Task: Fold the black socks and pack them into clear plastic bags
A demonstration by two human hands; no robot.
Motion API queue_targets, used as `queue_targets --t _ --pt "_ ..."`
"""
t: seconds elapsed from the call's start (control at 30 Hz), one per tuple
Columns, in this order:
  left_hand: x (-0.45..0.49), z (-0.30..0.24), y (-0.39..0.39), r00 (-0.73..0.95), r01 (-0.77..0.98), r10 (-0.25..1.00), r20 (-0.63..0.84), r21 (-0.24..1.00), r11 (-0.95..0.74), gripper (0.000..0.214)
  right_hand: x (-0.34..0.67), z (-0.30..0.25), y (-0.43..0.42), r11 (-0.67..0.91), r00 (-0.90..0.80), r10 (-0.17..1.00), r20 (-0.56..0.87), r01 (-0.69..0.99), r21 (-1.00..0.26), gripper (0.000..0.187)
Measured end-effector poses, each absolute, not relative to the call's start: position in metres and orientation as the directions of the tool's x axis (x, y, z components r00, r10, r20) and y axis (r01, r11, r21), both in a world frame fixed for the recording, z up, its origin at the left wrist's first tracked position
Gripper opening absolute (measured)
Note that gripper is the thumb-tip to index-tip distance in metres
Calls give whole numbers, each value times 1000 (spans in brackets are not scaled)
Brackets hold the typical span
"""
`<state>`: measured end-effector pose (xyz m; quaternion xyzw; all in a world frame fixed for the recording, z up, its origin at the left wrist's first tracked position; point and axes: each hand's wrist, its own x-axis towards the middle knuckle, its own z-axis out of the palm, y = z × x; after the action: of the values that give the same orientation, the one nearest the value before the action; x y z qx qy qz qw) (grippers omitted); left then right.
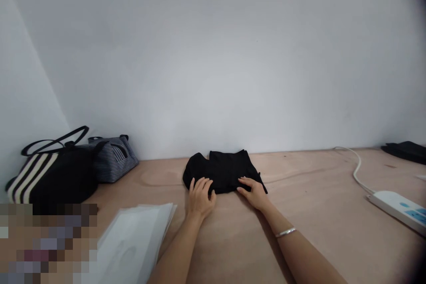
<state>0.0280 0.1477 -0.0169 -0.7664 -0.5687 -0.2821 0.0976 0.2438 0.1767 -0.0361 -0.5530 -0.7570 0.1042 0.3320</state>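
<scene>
A black cloth item (228, 169), flat and looking folded, lies on the wooden table close to the wall; its exact kind does not show. My left hand (201, 197) rests on its near left edge, palm down with the fingers spread. At the near right edge, my right hand (252, 191) touches the cloth with its fingers stretched out and slightly bent. A silver bangle (285, 232) circles my right wrist. Neither hand grips the cloth.
On the left stand a black bag with cream stripes (36, 173) and a blue striped bag (115, 159). Clear plastic sleeves with papers (133, 235) lie at the front left. At right are a white power strip (397, 208), its cable (357, 168), and a dark item (406, 151).
</scene>
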Motion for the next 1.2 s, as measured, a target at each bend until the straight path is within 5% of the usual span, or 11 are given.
queue_targets --t 0.37,0.47,0.67,0.87,1.0,1.1,1.2 --pt "18 -24 167 44 882 857 514 384 -275 18 232 -27 168 291 -102 921 376 822 -490 41" --pt "19 -14 167 54 879 871 489 391 -274 25 214 -21 163 225 -49 926 375 869 -440 60" --pt "19 20 154 128 895 851 510 311 -320 20 198 -7 159 84 43 935 352 937 -339 44" --pt "7 45 95 403 835 796 451 176 -522 29 241 15 118 282 -216 922 323 943 -176 47" --pt "-3 56 23 580 754 778 240 204 -625 21 271 30 47 496 -478 863 161 862 -99 33" --pt "-1 58 -11 644 709 762 69 322 -628 26 278 43 10 599 -636 770 -47 747 -290 40" --pt "11 44 -13 556 779 820 135 258 -571 32 268 47 11 566 -596 801 59 722 -397 44"
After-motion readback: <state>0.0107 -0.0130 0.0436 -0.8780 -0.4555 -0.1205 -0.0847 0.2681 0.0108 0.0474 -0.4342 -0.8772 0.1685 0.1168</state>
